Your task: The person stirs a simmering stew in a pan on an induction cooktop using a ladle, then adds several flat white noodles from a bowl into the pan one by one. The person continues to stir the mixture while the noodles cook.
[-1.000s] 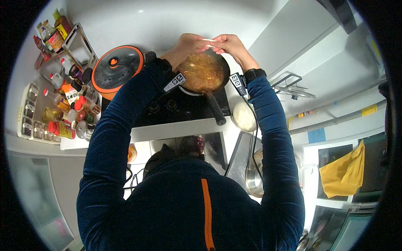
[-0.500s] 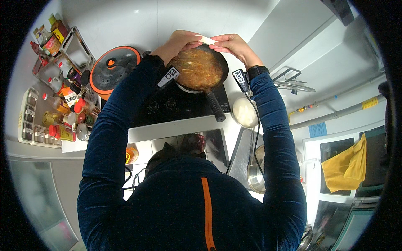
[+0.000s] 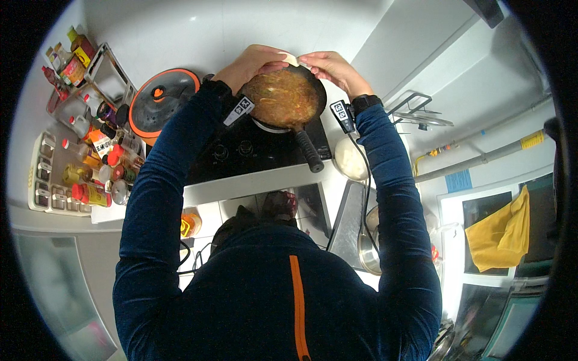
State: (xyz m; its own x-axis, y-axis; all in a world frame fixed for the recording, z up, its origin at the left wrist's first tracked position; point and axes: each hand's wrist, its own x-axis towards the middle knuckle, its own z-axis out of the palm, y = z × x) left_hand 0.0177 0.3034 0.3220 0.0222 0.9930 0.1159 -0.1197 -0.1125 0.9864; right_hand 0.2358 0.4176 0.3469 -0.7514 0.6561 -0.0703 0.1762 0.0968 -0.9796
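I have the left hand [image 3: 256,65] above the far left part of a dark frying pan [image 3: 321,90], its thumb and fingers clamped on a pale, flat piece [image 3: 291,59]. This piece lies over the pan's far rim, its free end directed toward the right hand [image 3: 334,66]. The right thumb and forefinger are close together just beside that end; I cannot tell whether they touch or pinch it. Below both hands, brown, saucy food [image 3: 280,99] covers most of the pan floor. The pan stands on a black cooktop [image 3: 238,165], its ribbed handle [image 3: 309,151] angled back toward the wearer. To my left, a dark lid [image 3: 147,111] with an orange rim and knob is near the left forearm; to my right, a bowl [image 3: 346,177] with white contents stands beside the cooktop, partly crossed by a black cable [image 3: 365,201].
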